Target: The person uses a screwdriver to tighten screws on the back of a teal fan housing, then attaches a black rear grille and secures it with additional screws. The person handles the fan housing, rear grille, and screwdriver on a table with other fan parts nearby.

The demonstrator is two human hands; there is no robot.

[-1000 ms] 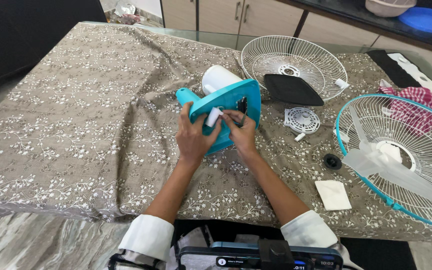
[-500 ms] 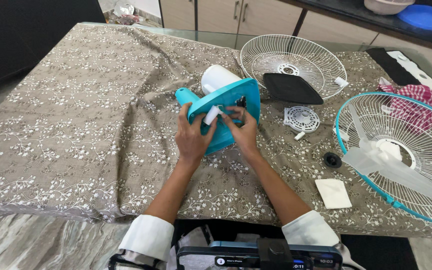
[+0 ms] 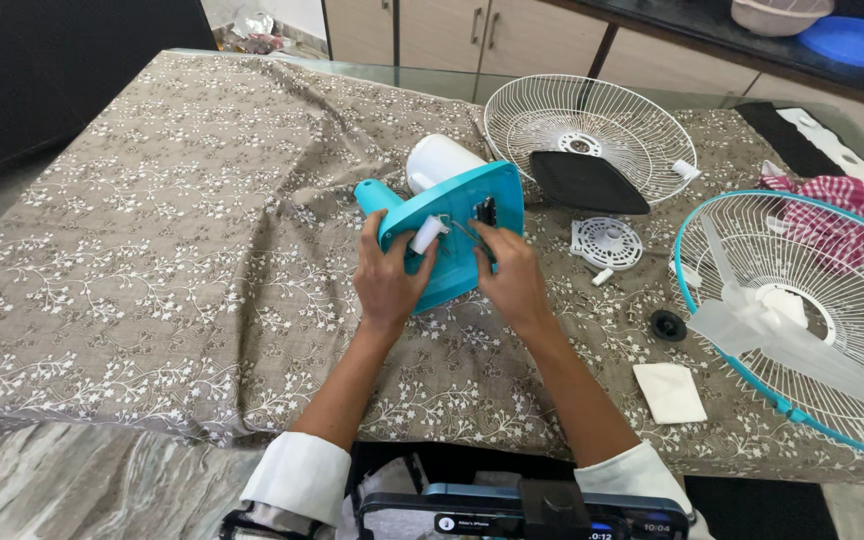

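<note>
Teal plastic fan base point(image 3: 457, 235) stood tilted on its edge on the cloth-covered counter point(image 3: 152, 230). Left hand point(image 3: 389, 278) gripped its left edge, thumb by a small white cylinder point(image 3: 424, 236). Right hand point(image 3: 514, 281) pinched a thin dark wire point(image 3: 479, 238) against the base. Farther right lay a white wire fan grille point(image 3: 592, 130) and a teal-rimmed fan guard point(image 3: 802, 310).

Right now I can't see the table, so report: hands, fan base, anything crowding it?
Left hand grips teal fan base, thumb by white cylinder. Right hand at its wires. White grille behind, apart.
</note>
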